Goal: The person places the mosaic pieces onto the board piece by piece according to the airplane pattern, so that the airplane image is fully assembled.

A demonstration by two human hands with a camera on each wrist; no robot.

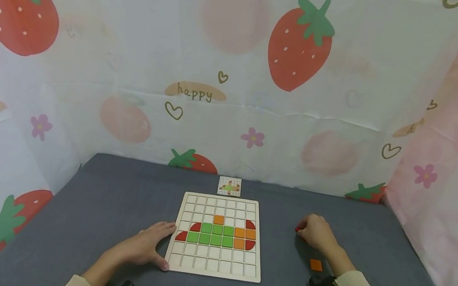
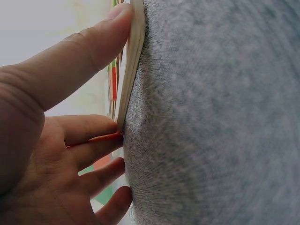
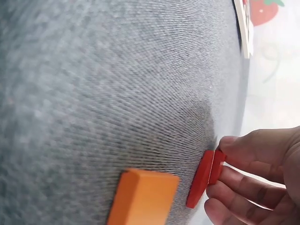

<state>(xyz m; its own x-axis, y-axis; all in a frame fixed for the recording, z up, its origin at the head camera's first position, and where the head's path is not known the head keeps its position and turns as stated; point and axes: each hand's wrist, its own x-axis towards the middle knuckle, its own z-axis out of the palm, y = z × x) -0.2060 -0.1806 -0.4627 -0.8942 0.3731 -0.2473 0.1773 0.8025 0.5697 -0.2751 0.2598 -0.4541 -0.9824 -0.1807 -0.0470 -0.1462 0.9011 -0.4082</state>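
A pale wooden grid board (image 1: 213, 273) lies on the table with green squares (image 1: 217, 234), orange squares (image 1: 240, 233) and rounded red pieces (image 1: 250, 245) in its cells. My left hand (image 1: 143, 246) rests against the board's left edge, fingers extended, thumb near the front corner. To the right of the board, my right hand (image 1: 318, 233) pinches a small red piece (image 3: 217, 167) between thumb and fingers, low over the cloth. Another red piece (image 3: 200, 179) lies right beside it in the right wrist view. Nearer my wrist is a loose orange square block (image 1: 315, 265).
A small card (image 1: 229, 186) with a coloured grid pattern stands behind the board. Dark grey cloth (image 1: 117, 196) covers the table. A strawberry-print curtain (image 1: 221, 132) closes off the back and both sides.
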